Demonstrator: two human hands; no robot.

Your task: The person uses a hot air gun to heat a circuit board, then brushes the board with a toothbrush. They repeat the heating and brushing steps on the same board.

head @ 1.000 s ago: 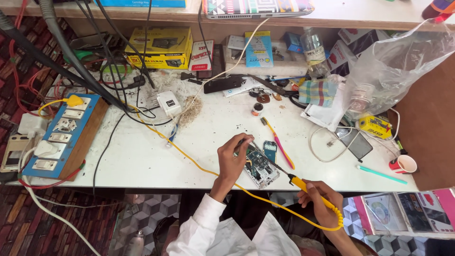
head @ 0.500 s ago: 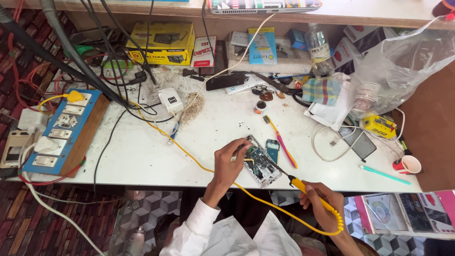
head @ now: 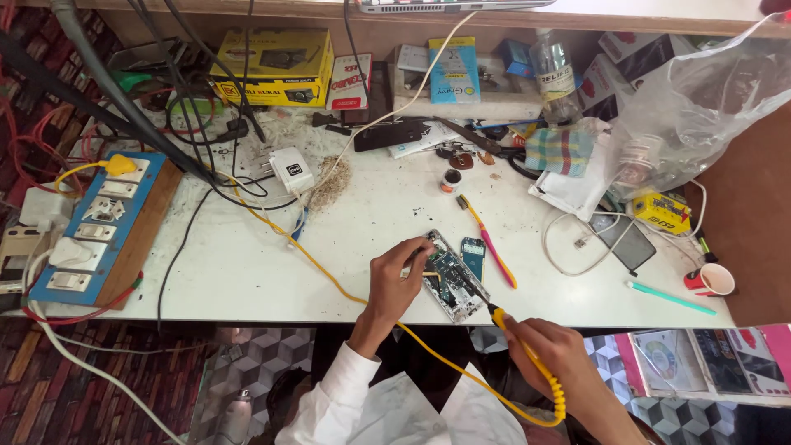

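Observation:
An opened phone with its circuit board exposed lies on the white workbench near the front edge. My left hand rests beside it on the left, fingers pinched at the board's upper edge. My right hand grips a soldering iron with a yellow handle below the bench edge, its dark tip reaching up onto the board. The iron's yellow cord runs left across the bench. A small blue board lies just right of the phone.
A pink and yellow toothbrush lies right of the phone. A blue switchboard sits at the left edge. Boxes, a bottle, a checked cloth, a plastic bag, a dark phone, a red cup and cables crowd the back and right.
My hands stay on the phone board and the iron. The iron's tip has shifted slightly along the board, and the view has drifted a little.

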